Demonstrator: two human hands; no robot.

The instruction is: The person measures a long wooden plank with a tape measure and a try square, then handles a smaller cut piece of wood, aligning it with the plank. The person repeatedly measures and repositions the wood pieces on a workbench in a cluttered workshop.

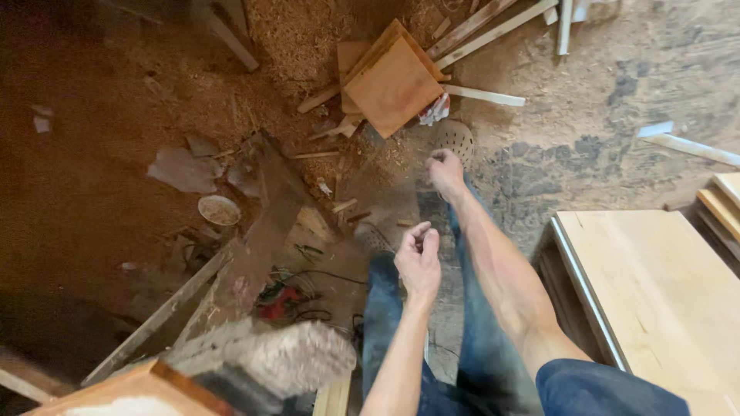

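My right hand [445, 171] reaches down toward the dusty floor with its fingers curled into a loose fist; nothing shows in it. It hovers just below a round white perforated disc [457, 139]. My left hand [418, 259] hangs closer to me above my jeans-clad leg [385, 308], fingers curled in and thumb against them, with nothing visible inside. A stack of orange-brown square boards [393, 83] lies on the floor beyond the right hand, a crumpled red-and-white cloth [435, 110] beside it.
Sawdust [297, 35] is piled at the back. Loose wooden slats [486, 95] lie around the boards. A pale plywood panel [655, 285] sits at the right. A white bowl [220, 209], a dark plank [262, 231] and a red power tool with cables [279, 302] are at the left.
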